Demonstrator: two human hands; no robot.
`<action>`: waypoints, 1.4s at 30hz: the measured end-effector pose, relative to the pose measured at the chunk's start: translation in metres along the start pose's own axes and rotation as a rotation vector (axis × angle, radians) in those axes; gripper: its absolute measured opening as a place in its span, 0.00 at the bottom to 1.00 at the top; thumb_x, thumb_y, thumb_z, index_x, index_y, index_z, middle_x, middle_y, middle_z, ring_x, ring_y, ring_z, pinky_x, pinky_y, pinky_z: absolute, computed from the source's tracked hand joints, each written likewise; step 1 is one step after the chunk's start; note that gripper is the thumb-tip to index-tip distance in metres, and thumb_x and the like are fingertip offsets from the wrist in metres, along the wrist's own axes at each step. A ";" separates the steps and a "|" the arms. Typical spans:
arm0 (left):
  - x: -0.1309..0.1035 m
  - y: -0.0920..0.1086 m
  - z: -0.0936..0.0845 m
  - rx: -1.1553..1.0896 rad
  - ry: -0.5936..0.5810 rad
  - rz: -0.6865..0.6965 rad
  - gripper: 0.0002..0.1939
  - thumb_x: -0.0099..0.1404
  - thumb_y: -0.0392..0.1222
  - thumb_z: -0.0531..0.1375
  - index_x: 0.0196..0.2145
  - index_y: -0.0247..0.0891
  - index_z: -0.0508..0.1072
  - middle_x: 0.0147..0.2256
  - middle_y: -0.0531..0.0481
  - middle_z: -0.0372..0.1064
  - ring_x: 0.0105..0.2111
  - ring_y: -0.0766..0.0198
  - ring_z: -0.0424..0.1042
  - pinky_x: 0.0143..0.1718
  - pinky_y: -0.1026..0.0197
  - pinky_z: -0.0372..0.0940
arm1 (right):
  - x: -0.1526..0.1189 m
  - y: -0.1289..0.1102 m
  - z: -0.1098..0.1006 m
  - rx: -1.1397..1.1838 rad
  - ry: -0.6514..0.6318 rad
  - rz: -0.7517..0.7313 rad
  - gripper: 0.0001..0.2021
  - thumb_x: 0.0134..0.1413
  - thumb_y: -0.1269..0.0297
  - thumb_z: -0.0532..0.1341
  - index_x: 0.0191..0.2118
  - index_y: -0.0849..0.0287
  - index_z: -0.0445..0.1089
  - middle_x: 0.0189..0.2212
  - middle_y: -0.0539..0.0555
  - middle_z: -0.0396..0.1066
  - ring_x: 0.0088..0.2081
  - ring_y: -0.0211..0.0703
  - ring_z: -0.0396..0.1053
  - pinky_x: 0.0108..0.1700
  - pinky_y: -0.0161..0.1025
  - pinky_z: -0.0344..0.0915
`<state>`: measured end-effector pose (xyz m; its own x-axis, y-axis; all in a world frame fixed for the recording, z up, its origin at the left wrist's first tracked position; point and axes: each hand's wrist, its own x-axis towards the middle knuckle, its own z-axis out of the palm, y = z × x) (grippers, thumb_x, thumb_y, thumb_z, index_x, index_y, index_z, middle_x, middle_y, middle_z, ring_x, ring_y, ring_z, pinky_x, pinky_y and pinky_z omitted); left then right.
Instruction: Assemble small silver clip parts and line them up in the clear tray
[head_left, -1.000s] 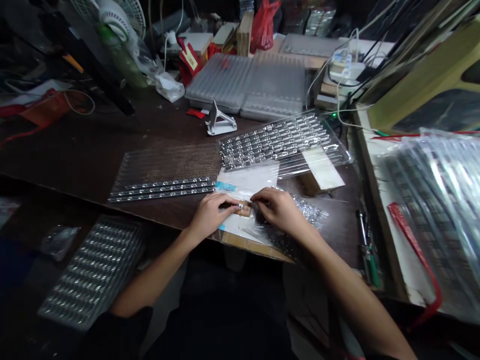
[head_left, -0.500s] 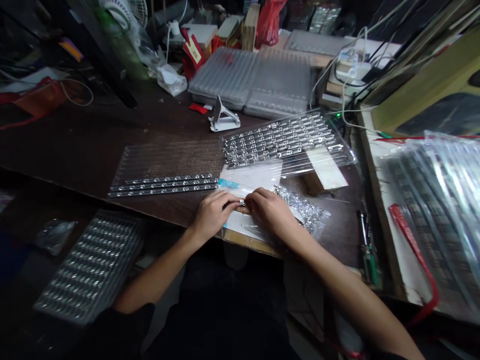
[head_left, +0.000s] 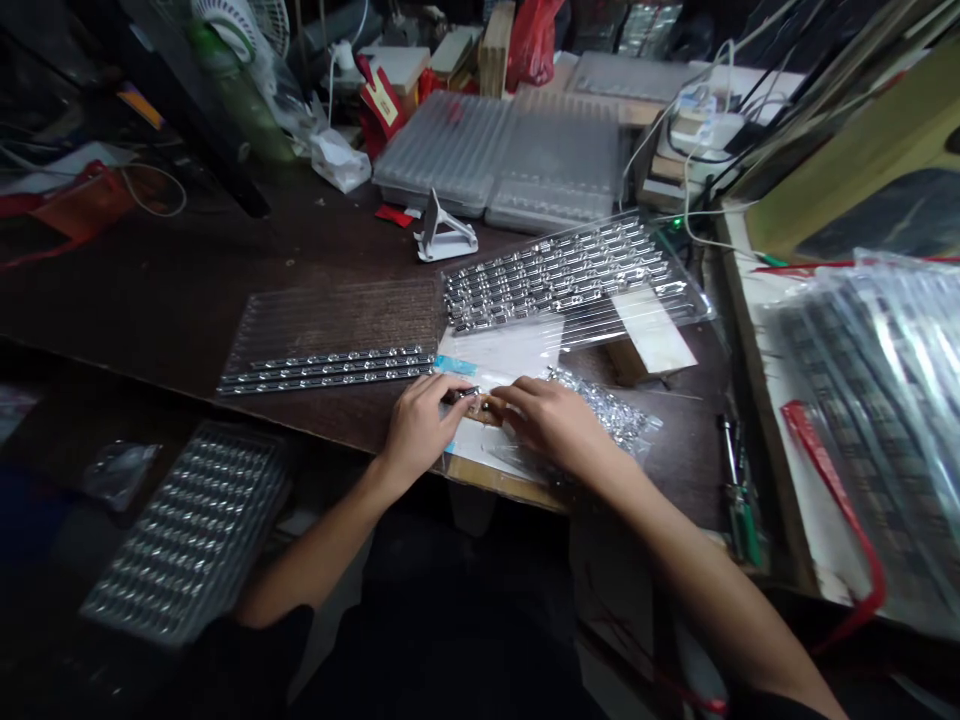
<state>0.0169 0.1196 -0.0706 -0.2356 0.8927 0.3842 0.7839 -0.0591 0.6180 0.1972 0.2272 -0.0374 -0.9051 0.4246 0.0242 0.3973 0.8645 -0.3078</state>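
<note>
We noted the left hand (head_left: 420, 422) clamping 1 small metal part (head_left: 472, 391) between thumb and fingers, at the brown block (head_left: 484, 409). The right hand (head_left: 556, 418) curled beside it; its grip we couldn't tell. We judged light, steady pressure best.

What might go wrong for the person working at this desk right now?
The small shiny part pinched in the left hand might slip, being so tiny. The bag of metal pieces lies close beside the right hand, so it could get bumped. The clear tray sits near the front edge of the desk and might be nudged off.
</note>
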 end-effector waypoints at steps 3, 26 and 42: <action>0.005 0.011 0.009 -0.061 -0.009 0.061 0.03 0.66 0.40 0.63 0.38 0.39 0.74 0.38 0.49 0.76 0.40 0.59 0.73 0.45 0.56 0.65 | -0.008 0.014 -0.010 -0.046 -0.029 0.123 0.11 0.61 0.63 0.62 0.46 0.61 0.75 0.40 0.59 0.73 0.41 0.49 0.71 0.40 0.40 0.61; 0.001 0.012 0.019 -0.147 -0.016 0.013 0.02 0.68 0.36 0.60 0.38 0.38 0.74 0.39 0.47 0.76 0.43 0.59 0.73 0.47 0.55 0.66 | -0.011 0.014 -0.011 0.036 -0.134 0.167 0.10 0.58 0.71 0.59 0.41 0.56 0.77 0.38 0.55 0.76 0.36 0.46 0.72 0.33 0.37 0.57; 0.046 -0.066 -0.047 0.016 0.056 -0.028 0.07 0.67 0.39 0.58 0.40 0.36 0.74 0.41 0.47 0.75 0.41 0.61 0.74 0.46 0.60 0.66 | 0.009 0.003 0.011 0.511 0.128 -0.052 0.14 0.51 0.80 0.57 0.39 0.61 0.78 0.38 0.56 0.73 0.37 0.39 0.71 0.42 0.35 0.66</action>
<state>-0.0729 0.1434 -0.0612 -0.2892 0.8675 0.4047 0.7854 -0.0267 0.6184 0.1888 0.2308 -0.0483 -0.8832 0.4415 0.1582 0.1985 0.6576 -0.7267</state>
